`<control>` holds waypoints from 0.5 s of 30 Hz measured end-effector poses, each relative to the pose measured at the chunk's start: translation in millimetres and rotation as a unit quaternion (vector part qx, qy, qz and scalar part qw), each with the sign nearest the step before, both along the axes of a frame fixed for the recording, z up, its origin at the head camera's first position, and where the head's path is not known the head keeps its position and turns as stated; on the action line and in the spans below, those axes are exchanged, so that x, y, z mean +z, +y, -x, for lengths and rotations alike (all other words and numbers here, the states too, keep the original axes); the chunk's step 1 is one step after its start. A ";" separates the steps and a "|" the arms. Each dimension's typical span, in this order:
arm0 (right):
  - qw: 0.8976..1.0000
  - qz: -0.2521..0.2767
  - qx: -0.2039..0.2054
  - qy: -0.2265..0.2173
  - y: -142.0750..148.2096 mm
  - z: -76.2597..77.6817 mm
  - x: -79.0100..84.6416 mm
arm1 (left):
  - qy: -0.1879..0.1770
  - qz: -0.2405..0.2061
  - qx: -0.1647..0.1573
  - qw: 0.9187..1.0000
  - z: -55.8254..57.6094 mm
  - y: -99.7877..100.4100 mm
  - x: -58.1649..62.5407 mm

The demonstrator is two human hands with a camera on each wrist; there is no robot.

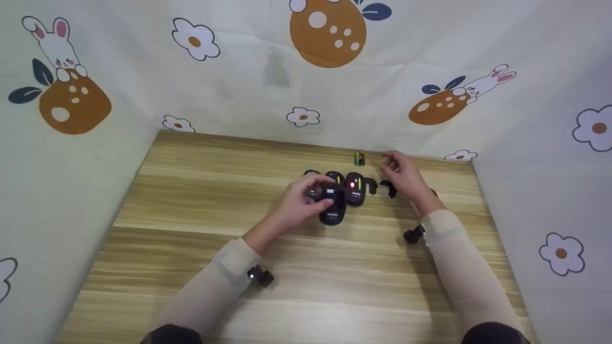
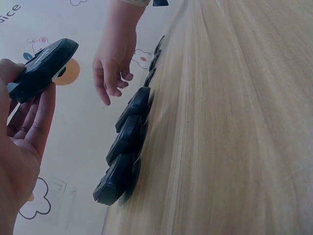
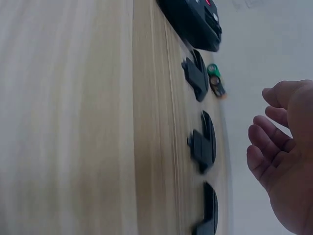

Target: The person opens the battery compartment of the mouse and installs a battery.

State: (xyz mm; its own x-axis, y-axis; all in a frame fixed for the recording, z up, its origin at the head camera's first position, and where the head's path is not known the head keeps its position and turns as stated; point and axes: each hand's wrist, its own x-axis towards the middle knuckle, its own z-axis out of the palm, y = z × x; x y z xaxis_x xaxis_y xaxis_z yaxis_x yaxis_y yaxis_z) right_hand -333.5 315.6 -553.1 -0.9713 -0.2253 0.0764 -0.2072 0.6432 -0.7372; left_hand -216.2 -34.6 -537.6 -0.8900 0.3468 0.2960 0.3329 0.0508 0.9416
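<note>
My left hand holds a black computer mouse above the table, thumb on one side and fingers on the other. Its underside, with a dark battery slot, faces up in the head view; the left wrist view shows this mouse well off the tabletop. Three more black mice lie side by side just beyond, one glowing red underneath. Over the right end of the row hovers my right hand, fingers loosely bent and holding nothing. Below it lie black battery covers, three of them in the right wrist view.
Two small batteries, green and black, lie near the table's back edge. Patterned cloth walls enclose the wooden table at the back and both sides. Small black cameras are strapped to both wrists.
</note>
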 end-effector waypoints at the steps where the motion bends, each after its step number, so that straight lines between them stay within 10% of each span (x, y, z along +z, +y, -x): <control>1: 1.000 0.000 0.005 -0.003 -3.4 2.3 -0.4 | 0.000 0.001 0.000 1.000 0.0 -0.2 -0.1; 15: 0.997 -0.045 0.044 -0.040 -29.8 28.1 -10.6 | -0.012 0.004 0.002 1.000 -1.6 -0.4 2.2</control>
